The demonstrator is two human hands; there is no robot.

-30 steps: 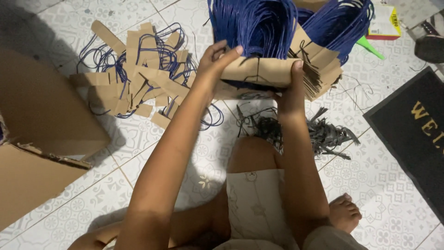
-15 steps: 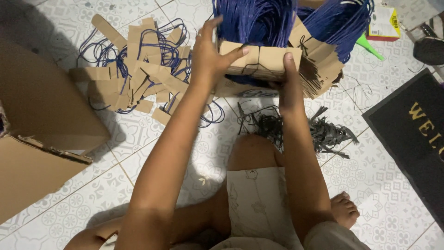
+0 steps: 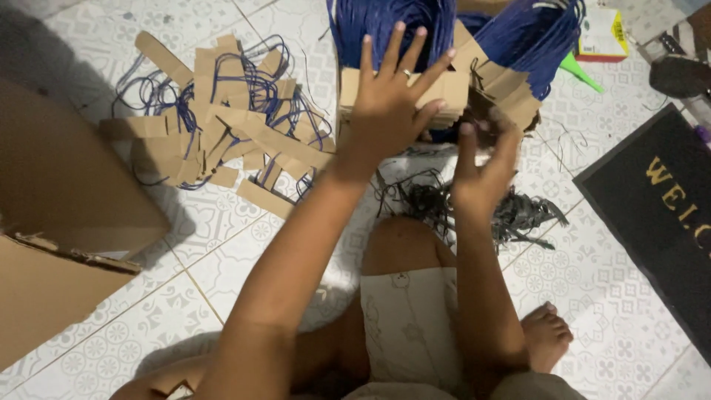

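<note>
A thick bundle of brown paper strips with blue cord loops (image 3: 452, 85) lies on the tiled floor ahead of my knee. My left hand (image 3: 389, 96) hovers flat over its near edge, fingers spread wide, holding nothing; a ring shows on one finger. My right hand (image 3: 481, 174) is blurred a little below and to the right of the bundle, fingers loosely apart, nothing visible in it. A second bundle of blue loops (image 3: 533, 37) lies behind to the right.
Loose brown strips with blue cords (image 3: 222, 118) are scattered at the left. A brown cardboard box (image 3: 59, 192) stands at the far left. Dark cord scraps (image 3: 518, 215) lie by my knee. A black doormat (image 3: 659, 215) is at the right, a small box (image 3: 600, 33) beyond.
Both hands have let go of the paper-strip bundle. My left hand has lifted and spread its fingers; my right hand has pulled back toward me.
</note>
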